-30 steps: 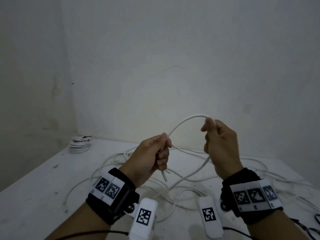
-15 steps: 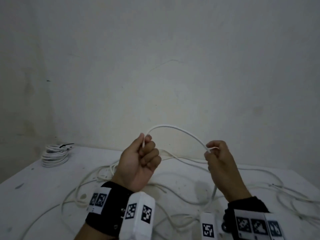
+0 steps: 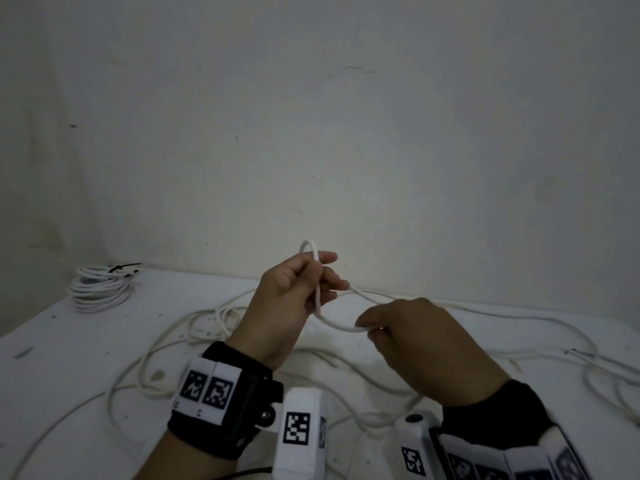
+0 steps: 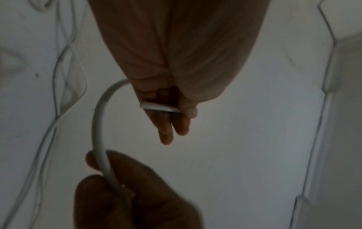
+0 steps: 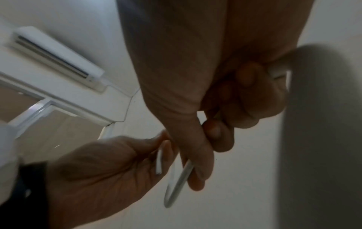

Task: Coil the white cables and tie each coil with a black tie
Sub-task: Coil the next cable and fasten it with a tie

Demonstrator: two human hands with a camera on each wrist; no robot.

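Note:
Above the table, my left hand point(image 3: 325, 275) grips a white cable point(image 3: 337, 325) close to its cut end, and a small bend of it sticks up over my fingers. From there the cable curves down and right to my right hand point(image 3: 367, 327), which pinches it between thumb and fingers. In the left wrist view the cut end point(image 4: 158, 107) lies across my left fingers point(image 4: 168, 128) and the cable arcs down to the right hand point(image 4: 109, 175). The right wrist view shows the pinched cable point(image 5: 176, 186) beside the left hand point(image 5: 107, 167).
A finished white coil point(image 3: 98, 289) bound by a black tie point(image 3: 123, 267) lies at the far left of the white table point(image 3: 69, 358), near the wall. Several loose white cables point(image 3: 519, 317) sprawl tangled over the middle and right of the table, under both hands.
My right hand has dropped and moved left toward the left hand, so the wide cable arc between them is now a short low curve. The left hand still holds the cable's end.

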